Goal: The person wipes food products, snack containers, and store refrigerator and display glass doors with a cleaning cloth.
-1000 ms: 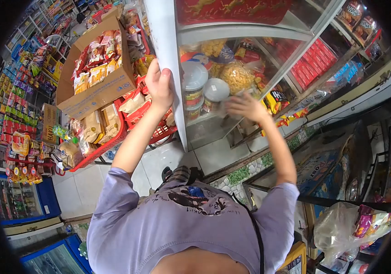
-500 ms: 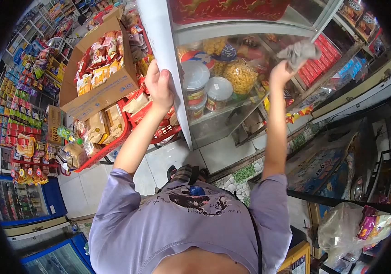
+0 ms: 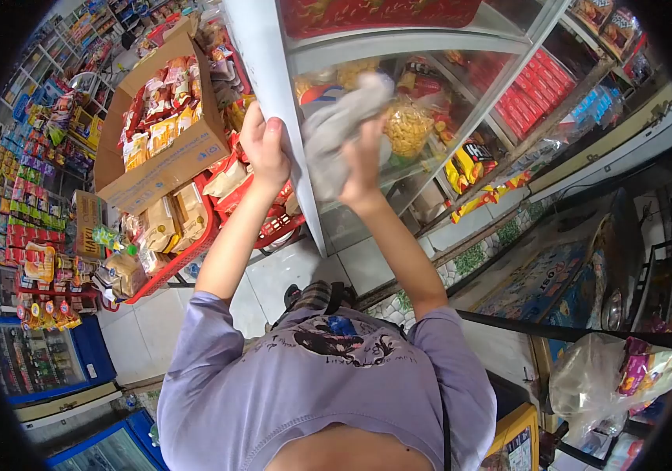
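Note:
My left hand grips the edge of a white-framed glass cabinet door, thumb on the near face. A grey cloth lies against the glass under my right hand, both smeared by motion. Behind the pane, a bag of yellow snacks shows to the right of the cloth. The plastic tubs on that shelf are mostly hidden by the cloth and hand.
At the left, a cardboard box of snack packets stands above a red basket holding brown packs. Stacked red boxes sit at the upper right. A clear plastic bag hangs at the lower right. White tiles cover the floor.
My right hand has swept the cloth leftward across the glass, from the door's right side to near its left frame. My left hand keeps its hold on the door edge.

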`<state>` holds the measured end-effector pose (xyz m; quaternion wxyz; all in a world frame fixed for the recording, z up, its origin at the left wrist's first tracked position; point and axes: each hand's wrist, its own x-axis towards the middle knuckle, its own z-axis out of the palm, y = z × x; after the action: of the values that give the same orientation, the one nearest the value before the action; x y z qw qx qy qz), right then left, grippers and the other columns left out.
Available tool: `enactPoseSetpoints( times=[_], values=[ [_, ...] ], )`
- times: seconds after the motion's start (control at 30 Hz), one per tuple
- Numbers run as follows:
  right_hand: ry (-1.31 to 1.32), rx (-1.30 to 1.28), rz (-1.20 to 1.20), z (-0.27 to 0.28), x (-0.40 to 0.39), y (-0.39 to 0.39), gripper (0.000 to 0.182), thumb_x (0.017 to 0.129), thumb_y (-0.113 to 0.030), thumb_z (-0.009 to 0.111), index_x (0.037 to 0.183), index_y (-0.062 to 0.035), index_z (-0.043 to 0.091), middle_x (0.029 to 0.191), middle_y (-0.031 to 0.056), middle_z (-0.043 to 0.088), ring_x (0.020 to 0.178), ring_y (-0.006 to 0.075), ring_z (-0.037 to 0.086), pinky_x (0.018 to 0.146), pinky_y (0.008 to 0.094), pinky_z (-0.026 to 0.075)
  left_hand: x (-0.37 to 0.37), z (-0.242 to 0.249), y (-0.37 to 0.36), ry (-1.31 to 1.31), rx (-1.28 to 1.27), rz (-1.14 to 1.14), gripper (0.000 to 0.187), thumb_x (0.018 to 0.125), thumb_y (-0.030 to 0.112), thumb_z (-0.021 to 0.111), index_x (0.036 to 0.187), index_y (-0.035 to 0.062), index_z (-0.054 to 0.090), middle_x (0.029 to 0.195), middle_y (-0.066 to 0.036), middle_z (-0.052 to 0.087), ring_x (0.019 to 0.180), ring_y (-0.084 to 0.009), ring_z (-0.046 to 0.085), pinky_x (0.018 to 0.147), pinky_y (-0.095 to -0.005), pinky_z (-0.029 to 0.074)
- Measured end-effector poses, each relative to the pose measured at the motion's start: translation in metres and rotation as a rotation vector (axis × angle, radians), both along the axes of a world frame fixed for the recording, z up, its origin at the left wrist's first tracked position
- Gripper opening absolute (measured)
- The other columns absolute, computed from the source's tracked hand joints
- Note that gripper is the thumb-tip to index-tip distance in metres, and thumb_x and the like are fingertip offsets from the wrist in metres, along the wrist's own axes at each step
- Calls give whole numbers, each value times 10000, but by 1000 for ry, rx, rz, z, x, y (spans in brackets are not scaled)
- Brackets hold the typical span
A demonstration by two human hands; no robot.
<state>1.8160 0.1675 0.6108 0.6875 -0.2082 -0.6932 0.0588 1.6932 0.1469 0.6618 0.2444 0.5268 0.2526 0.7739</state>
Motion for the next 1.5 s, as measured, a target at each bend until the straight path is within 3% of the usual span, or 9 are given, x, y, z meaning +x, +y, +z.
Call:
enactPoseSetpoints(
  times=[0.23, 0.37, 0.5, 0.7, 1.03, 1.1, 1.3, 1.4, 1.5],
  values=[
    [-837, 448, -143, -54, 45, 1, 75, 605, -201, 538, 665, -165, 514, 984, 23, 492, 1106, 203, 350, 885, 551, 176, -3, -5, 2, -8, 8, -93, 281, 777, 227, 460, 893, -27, 427, 750, -64, 499, 660, -103, 462, 601, -214, 372],
    [-815, 150, -349, -35, 98, 26, 65, 587, -141, 529, 629, -123, 483, 882, 27, 484, 879, 211, 434, 750, 492, 265, -1, 0, 1, 27, -16, -47, 331, 772, 290, 446, 873, -25, 424, 682, -91, 495, 573, -131, 468, 525, -232, 383],
    [-351, 63, -701, -4, 137, 84, 259, 628, -156, 555, 804, 3, 450, 894, 158, 421, 870, 298, 394, 761, 471, 269, 0, -2, 3, 51, -19, 16, 371, 768, 334, 430, 862, -24, 423, 625, -115, 486, 502, -160, 467, 467, -252, 390],
    [470, -118, -432, 83, 95, 95, 352, 739, -189, 537, 964, 26, 372, 931, 173, 386, 895, 290, 370, 798, 393, 283, 0, 1, 1, 88, -12, 23, 370, 779, 313, 410, 898, -36, 426, 629, -110, 487, 508, -156, 468, 472, -248, 392],
    [-579, 323, -413, -22, 53, 30, 370, 690, -227, 534, 957, 5, 427, 998, 180, 404, 828, 344, 408, 711, 409, 338, 0, 1, 1, 121, -3, 60, 420, 791, 314, 385, 993, -53, 423, 637, -92, 497, 523, -143, 483, 477, -237, 400],
    [-629, -10, -259, -93, 82, 68, 376, 694, -217, 525, 974, 9, 417, 1010, 190, 401, 850, 349, 411, 727, 426, 338, -1, 0, 2, 105, -18, 56, 429, 787, 329, 391, 981, -52, 429, 633, -91, 497, 514, -142, 481, 471, -235, 399],
    [-14, -131, -741, -4, 112, 83, 380, 752, -98, 488, 1066, 39, 325, 1039, 181, 380, 991, 243, 380, 858, 336, 288, -1, 1, 1, 116, -7, 49, 439, 787, 335, 390, 980, -57, 429, 635, -90, 498, 514, -143, 481, 471, -235, 399],
    [651, -281, -382, 59, 115, 118, 362, 755, -99, 521, 1039, 3, 322, 992, 123, 382, 904, 200, 398, 809, 307, 313, 0, 3, 0, 114, -23, 42, 450, 786, 331, 390, 1001, -62, 425, 647, -87, 498, 525, -143, 481, 477, -236, 398],
    [599, -130, -280, 101, 70, 85, 325, 761, -104, 516, 1003, -7, 323, 976, 101, 373, 863, 174, 394, 783, 282, 320, 1, 3, -1, 98, -33, 36, 460, 783, 326, 391, 1020, -67, 421, 656, -86, 497, 529, -142, 478, 479, -236, 395]
  ],
)
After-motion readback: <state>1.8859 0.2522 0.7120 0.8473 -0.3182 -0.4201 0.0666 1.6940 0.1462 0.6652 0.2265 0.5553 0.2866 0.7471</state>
